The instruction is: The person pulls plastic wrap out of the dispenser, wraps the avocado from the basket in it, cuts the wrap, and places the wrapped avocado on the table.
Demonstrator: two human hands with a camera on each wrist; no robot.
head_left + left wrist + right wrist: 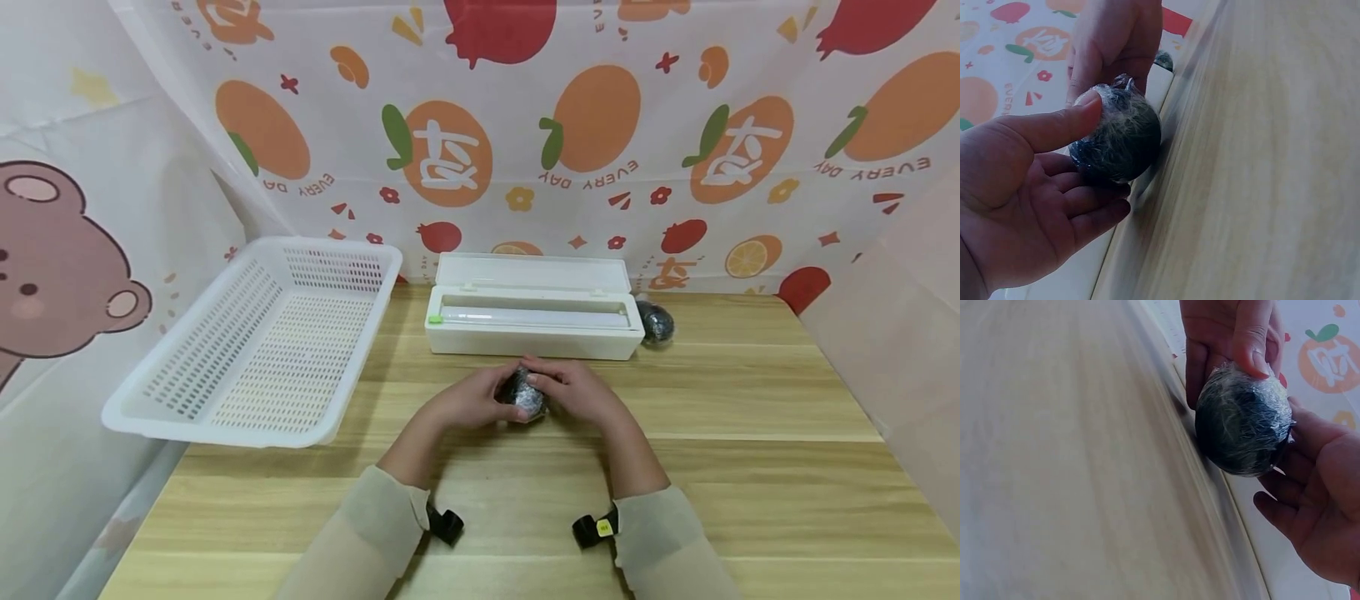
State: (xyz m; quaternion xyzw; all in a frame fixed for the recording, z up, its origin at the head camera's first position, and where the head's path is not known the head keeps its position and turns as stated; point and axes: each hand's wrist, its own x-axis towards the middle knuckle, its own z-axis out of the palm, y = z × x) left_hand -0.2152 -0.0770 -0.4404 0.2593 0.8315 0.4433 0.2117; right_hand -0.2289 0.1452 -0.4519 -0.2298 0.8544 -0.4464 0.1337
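Between both hands, near the middle of the table, is a dark round object (527, 395) wrapped in crinkled cling film. My left hand (477, 398) holds it from the left, its thumb pressed on the film and its fingers curved beneath. From the right, my right hand (576, 390) holds the same ball, fingers around its far side. In the left wrist view a twisted tuft of film stands up on the wrapped ball (1119, 134). The right wrist view shows the film shining on the ball (1244, 422). What lies under the wrap cannot be made out.
A white cling film dispenser (534, 342) with its lid raised stands just beyond the hands. By its right end sit dark wrapped balls (657, 323). At the left is a white perforated basket (356, 367). A printed cloth (517, 125) hangs behind the wooden table (765, 483).
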